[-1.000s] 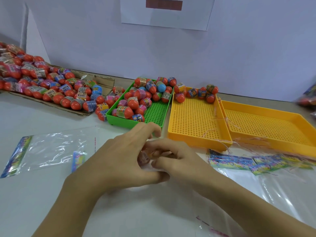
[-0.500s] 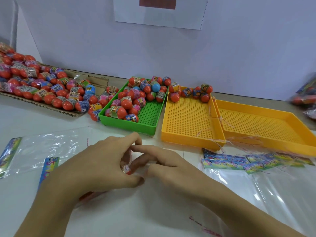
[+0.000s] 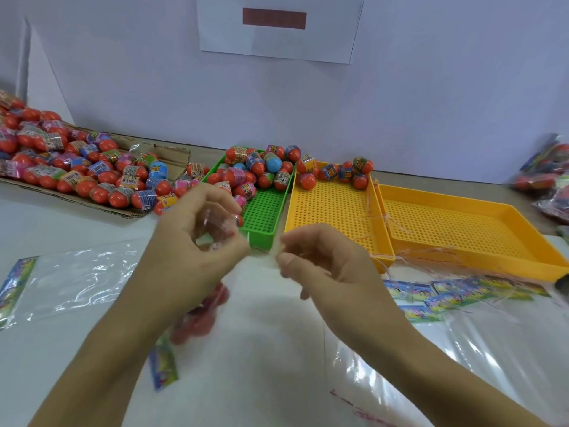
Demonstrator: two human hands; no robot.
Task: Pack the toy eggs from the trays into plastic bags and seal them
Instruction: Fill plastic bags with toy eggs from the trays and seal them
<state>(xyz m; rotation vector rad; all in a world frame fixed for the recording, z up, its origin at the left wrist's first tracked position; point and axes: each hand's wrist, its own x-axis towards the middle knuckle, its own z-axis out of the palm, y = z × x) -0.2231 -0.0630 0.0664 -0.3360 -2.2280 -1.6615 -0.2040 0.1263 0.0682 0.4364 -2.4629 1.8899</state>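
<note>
— What have the fingers got?

— The left hand (image 3: 197,241) has its fingers (image 3: 215,198) curled round the gathered neck of a filled bag (image 3: 200,318). The bag hangs below the palm, blurred; only red egg shapes and a colourful header card at its bottom can be made out. The right hand (image 3: 323,266) has thumb and forefinger pressed together just right of the left fingers. Something thin may be pinched there, but I cannot tell.

— How are the hands posed?

— Both are raised off the surface (image 3: 277,349), palms turned toward each other, forearms coming in from the lower corners, cut off by the frame edge.

— And beyond the fingers?

— Just behind the left fingers is the green tray (image 3: 264,211), with toy eggs (image 3: 255,167) piled at its far end; the left hand hides its near left corner. Behind the right fingers is a yellow tray (image 3: 335,211) with a few eggs at its far end, and a second yellow tray (image 3: 462,226) is further right. Left of the left hand, an empty bag (image 3: 77,272) lies flat. Far left, more eggs are heaped on cardboard (image 3: 172,158), partly cut off. Right of the right hand lie header cards (image 3: 431,297) and clear plastic.
</note>
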